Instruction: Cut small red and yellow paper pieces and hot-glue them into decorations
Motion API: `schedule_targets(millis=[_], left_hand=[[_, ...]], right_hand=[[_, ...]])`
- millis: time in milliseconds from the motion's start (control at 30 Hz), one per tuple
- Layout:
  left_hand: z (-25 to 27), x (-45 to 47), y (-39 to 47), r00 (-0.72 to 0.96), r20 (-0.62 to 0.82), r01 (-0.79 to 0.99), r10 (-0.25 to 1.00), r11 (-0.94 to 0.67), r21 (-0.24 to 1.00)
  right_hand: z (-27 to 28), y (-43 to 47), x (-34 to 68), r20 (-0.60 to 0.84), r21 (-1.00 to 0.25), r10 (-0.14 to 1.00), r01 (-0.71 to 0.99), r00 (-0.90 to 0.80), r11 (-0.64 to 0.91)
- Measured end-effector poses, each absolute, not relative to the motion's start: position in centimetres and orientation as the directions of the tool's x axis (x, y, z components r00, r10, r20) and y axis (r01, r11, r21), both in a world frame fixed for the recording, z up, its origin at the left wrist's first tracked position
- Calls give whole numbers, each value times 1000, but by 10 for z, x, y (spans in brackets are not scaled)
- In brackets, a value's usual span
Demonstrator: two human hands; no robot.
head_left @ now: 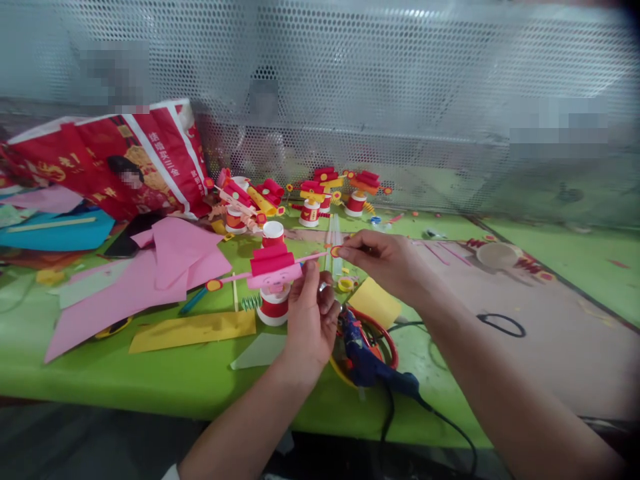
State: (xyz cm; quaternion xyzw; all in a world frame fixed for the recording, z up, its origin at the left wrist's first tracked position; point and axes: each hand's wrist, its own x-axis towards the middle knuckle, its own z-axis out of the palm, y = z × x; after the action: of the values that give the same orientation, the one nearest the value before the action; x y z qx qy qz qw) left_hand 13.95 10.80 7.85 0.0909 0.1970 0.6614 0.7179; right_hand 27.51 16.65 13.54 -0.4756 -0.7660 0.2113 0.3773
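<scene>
At the far left, a printed red bag [173,167] leans against a perforated metal screen [410,87]. In front of it lie overlapping sheets of pink paper [185,257], then a yellow paper strip [193,331], flat on the green tabletop [200,380].

Near the middle is a small paper figure [273,267]: a pink rolled head, a red hat, a red-and-white cup body and a green paper spring [251,303] at its side. It looks very light and easy to crush—the rolled head and thin arms seem likely to bend, while the cup body looks stiffer and a safer place to hold. The left hand [313,313] has its thumb and fingers pinched around the right end of the head. A plain cup [273,233] and a row of similar figures [311,215] stand behind.

Right of the head, a thin pink arm [316,256] reaches toward a small round disc [335,251], pinched between thumb and forefinger of the right hand [395,263]; whether the two are joined is unclear. Below, a blue glue gun [367,363] and its cord lie between the forearms—the likeliest snag. Further right are a black loop [501,325] and a pale cup [499,255] with red springs.
</scene>
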Motion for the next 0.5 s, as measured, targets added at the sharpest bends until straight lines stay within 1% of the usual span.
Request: schedule_targets(millis=[100, 167, 233, 400, 500], left_hand=[[77, 139, 108, 51, -164, -916, 985, 111, 385], [77, 138, 108, 57, -169, -918, 984, 118, 378], [78, 138, 108, 63, -176, -921, 982, 126, 370], [78, 138, 108, 69, -170, -927, 983, 126, 353], [77, 139, 109, 70, -167, -934, 983, 123, 336]], right_hand=[[135, 167, 271, 359, -697, 892, 556, -275, 452], [136, 166, 269, 345, -683, 893, 575, -291, 451], [137, 165, 266, 345, -645, 887, 608, -308, 462], [139, 163, 262, 401, -500, 859, 709, -319, 497], [138, 164, 262, 404, -454, 852, 736, -333, 503]])
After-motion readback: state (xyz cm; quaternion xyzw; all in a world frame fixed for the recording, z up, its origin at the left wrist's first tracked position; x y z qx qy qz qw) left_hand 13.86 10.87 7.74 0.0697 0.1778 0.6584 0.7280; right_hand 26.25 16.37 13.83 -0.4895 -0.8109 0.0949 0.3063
